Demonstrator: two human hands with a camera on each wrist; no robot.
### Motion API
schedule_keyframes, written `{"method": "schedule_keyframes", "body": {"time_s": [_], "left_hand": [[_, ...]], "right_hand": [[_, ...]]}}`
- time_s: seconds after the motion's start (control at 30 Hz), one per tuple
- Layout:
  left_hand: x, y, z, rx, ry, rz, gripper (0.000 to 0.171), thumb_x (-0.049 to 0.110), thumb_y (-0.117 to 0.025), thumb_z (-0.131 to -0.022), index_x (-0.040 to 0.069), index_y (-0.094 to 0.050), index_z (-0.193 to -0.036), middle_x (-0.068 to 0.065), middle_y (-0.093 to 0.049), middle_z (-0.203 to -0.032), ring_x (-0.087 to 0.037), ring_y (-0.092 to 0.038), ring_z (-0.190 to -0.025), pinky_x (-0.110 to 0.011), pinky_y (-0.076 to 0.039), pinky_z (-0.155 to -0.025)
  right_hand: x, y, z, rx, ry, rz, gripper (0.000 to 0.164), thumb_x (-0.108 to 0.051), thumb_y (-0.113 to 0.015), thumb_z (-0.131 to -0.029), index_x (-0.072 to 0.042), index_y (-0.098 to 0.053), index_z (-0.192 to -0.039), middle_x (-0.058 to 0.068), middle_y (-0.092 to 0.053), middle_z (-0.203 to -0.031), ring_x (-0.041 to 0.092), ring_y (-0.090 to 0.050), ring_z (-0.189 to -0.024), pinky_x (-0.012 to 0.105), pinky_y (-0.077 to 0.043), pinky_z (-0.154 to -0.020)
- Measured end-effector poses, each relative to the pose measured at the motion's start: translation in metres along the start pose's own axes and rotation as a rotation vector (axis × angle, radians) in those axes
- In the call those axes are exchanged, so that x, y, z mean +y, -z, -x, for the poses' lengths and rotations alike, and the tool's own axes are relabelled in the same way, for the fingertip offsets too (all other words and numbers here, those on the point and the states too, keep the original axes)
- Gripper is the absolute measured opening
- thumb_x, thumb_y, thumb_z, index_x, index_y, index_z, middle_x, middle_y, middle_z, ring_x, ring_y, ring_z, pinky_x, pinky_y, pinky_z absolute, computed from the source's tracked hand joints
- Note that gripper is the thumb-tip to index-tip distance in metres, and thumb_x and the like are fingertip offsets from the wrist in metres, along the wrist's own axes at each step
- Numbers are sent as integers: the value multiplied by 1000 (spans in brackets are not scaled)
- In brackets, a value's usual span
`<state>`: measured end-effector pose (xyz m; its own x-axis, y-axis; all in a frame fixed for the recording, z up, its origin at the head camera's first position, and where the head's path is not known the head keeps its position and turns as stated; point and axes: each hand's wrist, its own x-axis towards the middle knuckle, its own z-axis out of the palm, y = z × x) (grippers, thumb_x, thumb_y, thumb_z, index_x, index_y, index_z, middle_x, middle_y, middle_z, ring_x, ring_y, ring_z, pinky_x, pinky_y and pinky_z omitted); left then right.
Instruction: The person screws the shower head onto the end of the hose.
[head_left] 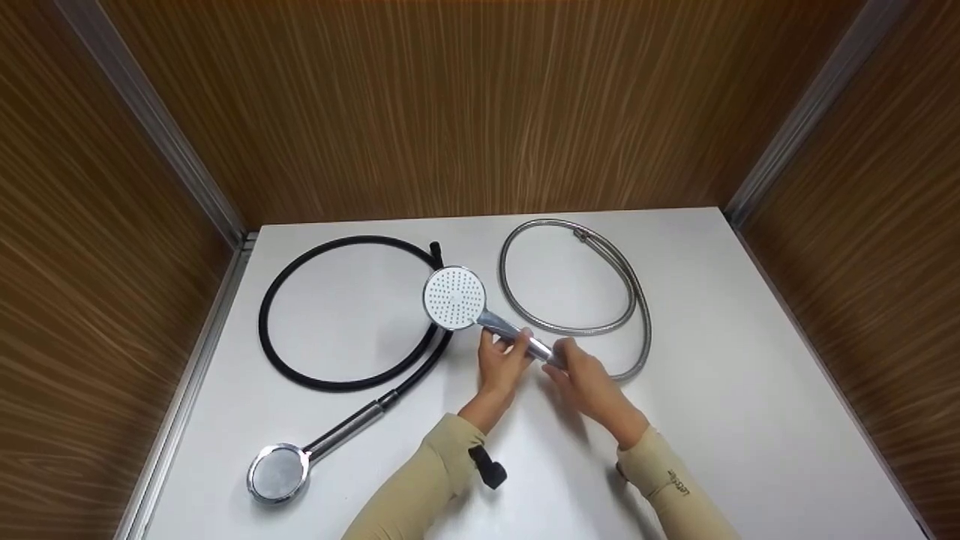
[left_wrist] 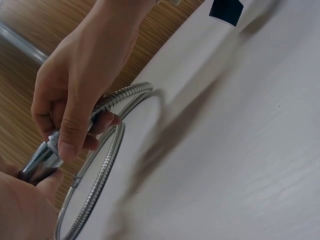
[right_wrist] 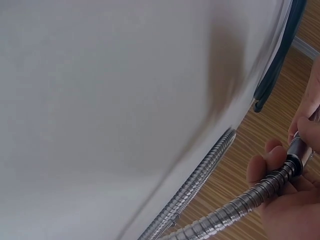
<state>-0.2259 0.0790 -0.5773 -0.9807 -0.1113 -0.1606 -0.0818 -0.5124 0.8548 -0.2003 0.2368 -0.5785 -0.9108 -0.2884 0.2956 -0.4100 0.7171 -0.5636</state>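
A chrome hand shower head [head_left: 455, 298] with a white, dotted spray face points up and left above the table. My left hand [head_left: 504, 367] grips its handle [head_left: 501, 327] from below. At the handle's lower end, my right hand [head_left: 589, 382] pinches the metal connector [right_wrist: 297, 151] of a silver flexible hose [head_left: 647, 330]. Handle and connector meet end to end; whether they are screwed together I cannot tell. From my right hand the hose runs into a loop on the table. Seen from the left wrist, my right thumb and fingers [left_wrist: 75, 100] wrap round the connector.
A second shower head [head_left: 278, 474] lies at the table's front left, joined to a looped black hose [head_left: 262, 315]. That hose passes beneath the raised shower head. Wood-grain panels [head_left: 480, 105] enclose the white table [head_left: 750, 420] at the back and sides.
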Motion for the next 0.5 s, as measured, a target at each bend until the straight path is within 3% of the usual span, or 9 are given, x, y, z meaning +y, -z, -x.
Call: {"method": "schedule_keyframes", "body": {"time_s": [0.17, 0.5], "left_hand": [[2, 0, 1, -10, -4, -1, 41, -4, -67, -99, -3, -45, -133, -17, -66, -98, -26, -72, -89, -47, -66, -90], [2, 0, 1, -11, -15, -6, 41, -3, -67, -99, -2, -45, -134, -17, -67, -98, -24, -72, -90, -49, -65, -92]], "right_hand": [[1, 0, 1, 5, 22, 8, 25, -15, -73, -100, -4, -57, -116, 0, -60, -84, 16, -54, -73, 38, -52, -67], [-1, 1, 0, -13, -22, 7, 25, -18, -71, -102, -4, -61, -120, 2, -64, -88, 18, -59, -77, 42, -56, -72]]}}
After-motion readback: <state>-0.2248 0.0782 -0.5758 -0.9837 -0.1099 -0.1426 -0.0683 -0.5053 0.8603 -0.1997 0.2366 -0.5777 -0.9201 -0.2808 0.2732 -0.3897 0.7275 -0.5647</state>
